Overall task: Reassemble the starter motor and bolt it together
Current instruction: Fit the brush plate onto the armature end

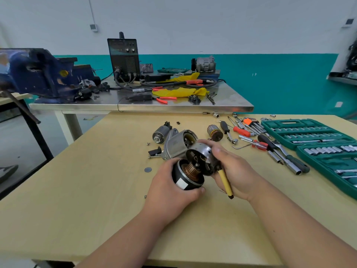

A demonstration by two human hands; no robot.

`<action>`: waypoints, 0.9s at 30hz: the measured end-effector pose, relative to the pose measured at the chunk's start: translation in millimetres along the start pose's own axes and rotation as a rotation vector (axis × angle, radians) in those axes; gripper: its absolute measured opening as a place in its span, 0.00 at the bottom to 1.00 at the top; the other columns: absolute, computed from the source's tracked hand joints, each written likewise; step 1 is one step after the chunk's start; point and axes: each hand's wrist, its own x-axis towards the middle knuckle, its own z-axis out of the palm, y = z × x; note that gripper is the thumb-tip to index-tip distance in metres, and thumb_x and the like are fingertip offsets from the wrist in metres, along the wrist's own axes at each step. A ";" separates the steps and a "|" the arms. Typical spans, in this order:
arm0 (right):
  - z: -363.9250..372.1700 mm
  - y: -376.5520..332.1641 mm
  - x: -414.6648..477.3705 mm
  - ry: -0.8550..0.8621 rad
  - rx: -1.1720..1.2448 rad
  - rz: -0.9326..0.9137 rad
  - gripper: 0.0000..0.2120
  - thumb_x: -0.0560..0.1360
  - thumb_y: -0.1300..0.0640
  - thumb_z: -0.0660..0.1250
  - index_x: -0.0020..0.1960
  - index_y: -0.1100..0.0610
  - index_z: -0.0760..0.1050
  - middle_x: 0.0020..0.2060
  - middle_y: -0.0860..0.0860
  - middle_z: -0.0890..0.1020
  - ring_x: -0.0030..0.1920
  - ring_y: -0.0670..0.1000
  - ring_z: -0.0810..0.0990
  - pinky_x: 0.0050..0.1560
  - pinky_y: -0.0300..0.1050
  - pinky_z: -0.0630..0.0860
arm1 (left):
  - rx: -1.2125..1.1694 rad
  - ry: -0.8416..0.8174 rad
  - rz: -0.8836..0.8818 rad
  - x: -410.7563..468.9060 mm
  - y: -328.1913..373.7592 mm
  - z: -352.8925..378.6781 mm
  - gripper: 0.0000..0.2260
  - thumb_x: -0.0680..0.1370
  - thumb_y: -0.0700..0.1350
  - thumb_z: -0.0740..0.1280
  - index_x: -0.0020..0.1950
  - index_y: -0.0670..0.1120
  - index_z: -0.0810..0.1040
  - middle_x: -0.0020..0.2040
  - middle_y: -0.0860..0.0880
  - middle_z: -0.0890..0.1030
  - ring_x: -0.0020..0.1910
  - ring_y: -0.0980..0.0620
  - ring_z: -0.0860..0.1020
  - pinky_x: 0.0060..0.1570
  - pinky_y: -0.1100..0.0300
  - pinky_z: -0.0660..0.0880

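Note:
My left hand [172, 190] grips the black motor body [186, 178], whose copper commutator [191, 170] shows at its open end. Tilted against that open end is the silver end cap with its brush holder [201, 158], which my right hand [231, 171] holds. A yellow-sleeved lead [225, 181] hangs from the cap across my right palm. Just behind lie the grey drive housing [178, 144], the solenoid [161, 132] and a second armature [214, 132]. Long bolts [154, 156], small screws [148, 144] and a grey disc [148, 169] lie loose on the wooden table [96, 190].
Screwdrivers, ratchet and loose sockets [270, 147] are spread to the right beside an open green socket set [313, 136]. A steel bench [135, 105] behind carries a blue vise [38, 74], a welder [124, 57], yellow rags and pliers. A shoe [7, 172] shows at the left.

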 end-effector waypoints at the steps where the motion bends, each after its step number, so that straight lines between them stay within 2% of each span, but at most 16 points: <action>1: 1.0 0.0 -1.4 0.003 -0.055 -0.014 0.17 0.83 0.56 0.52 0.63 0.51 0.77 0.59 0.55 0.81 0.62 0.57 0.78 0.66 0.59 0.70 | 0.000 0.003 -0.005 0.0 0.0 0.3 0.31 0.54 0.60 0.78 0.53 0.67 0.70 0.53 0.63 0.78 0.52 0.69 0.76 0.46 0.79 0.69; 2: 2.6 0.0 -3.1 0.002 -0.120 -0.030 0.17 0.83 0.57 0.52 0.62 0.49 0.78 0.57 0.51 0.82 0.61 0.56 0.78 0.63 0.57 0.74 | 0.001 0.006 -0.009 0.0 0.1 0.7 0.31 0.54 0.61 0.77 0.53 0.67 0.70 0.53 0.63 0.78 0.51 0.69 0.76 0.45 0.79 0.69; 3: 5.6 -0.9 -5.7 -0.007 -0.188 -0.044 0.17 0.83 0.57 0.53 0.61 0.47 0.78 0.54 0.46 0.83 0.58 0.50 0.80 0.56 0.47 0.78 | 0.005 0.007 -0.012 0.1 0.1 1.1 0.30 0.53 0.61 0.77 0.52 0.67 0.70 0.53 0.63 0.78 0.51 0.69 0.76 0.45 0.78 0.70; 4: 8.2 -1.3 -7.9 -0.023 -0.260 -0.055 0.17 0.83 0.57 0.53 0.60 0.44 0.78 0.52 0.42 0.83 0.53 0.43 0.81 0.48 0.37 0.79 | 0.011 0.007 -0.012 0.3 0.1 1.4 0.30 0.53 0.62 0.77 0.52 0.67 0.69 0.53 0.63 0.78 0.51 0.69 0.76 0.44 0.77 0.70; 5: 11.1 -1.8 -9.5 -0.034 -0.322 -0.063 0.17 0.83 0.57 0.54 0.60 0.41 0.77 0.51 0.38 0.83 0.52 0.39 0.81 0.45 0.32 0.76 | 0.015 0.006 -0.014 0.5 0.0 1.7 0.31 0.53 0.62 0.76 0.53 0.67 0.70 0.53 0.63 0.78 0.50 0.69 0.76 0.44 0.76 0.71; 6: 12.9 -1.6 -9.9 -0.041 -0.372 -0.072 0.17 0.83 0.56 0.55 0.60 0.39 0.76 0.53 0.37 0.82 0.53 0.38 0.80 0.46 0.30 0.75 | 0.014 0.006 -0.016 0.7 -0.2 1.9 0.31 0.53 0.62 0.77 0.54 0.66 0.70 0.53 0.62 0.79 0.50 0.68 0.77 0.44 0.75 0.71; 10: 16.4 -0.6 -8.5 -0.079 -0.457 -0.109 0.16 0.76 0.49 0.60 0.60 0.34 0.74 0.58 0.38 0.79 0.59 0.39 0.77 0.54 0.34 0.74 | -0.009 0.011 -0.025 1.3 -1.3 1.6 0.33 0.54 0.60 0.77 0.58 0.62 0.72 0.51 0.61 0.80 0.48 0.67 0.78 0.43 0.75 0.72; 16: 15.9 -2.6 -7.3 -0.110 -0.550 -0.196 0.18 0.71 0.48 0.66 0.56 0.27 0.74 0.61 0.43 0.76 0.60 0.42 0.76 0.60 0.42 0.74 | -0.063 0.007 -0.039 -1.2 1.1 0.6 0.33 0.54 0.60 0.77 0.57 0.61 0.73 0.50 0.62 0.81 0.47 0.67 0.79 0.41 0.75 0.72; 23: 14.8 -10.8 -12.1 -0.152 -0.654 -0.223 0.21 0.68 0.50 0.70 0.57 0.32 0.74 0.59 0.38 0.71 0.58 0.35 0.73 0.55 0.28 0.70 | -0.178 -0.092 -0.065 -2.5 7.3 -1.0 0.29 0.54 0.57 0.77 0.54 0.58 0.76 0.46 0.61 0.83 0.44 0.63 0.81 0.39 0.71 0.74; 27: 15.9 -15.3 -12.1 -0.163 -0.697 -0.206 0.21 0.66 0.47 0.71 0.56 0.30 0.73 0.59 0.37 0.69 0.57 0.33 0.73 0.53 0.27 0.70 | -0.211 -0.123 -0.059 -2.5 8.9 -1.6 0.30 0.54 0.56 0.77 0.55 0.56 0.77 0.46 0.61 0.83 0.44 0.62 0.81 0.40 0.71 0.74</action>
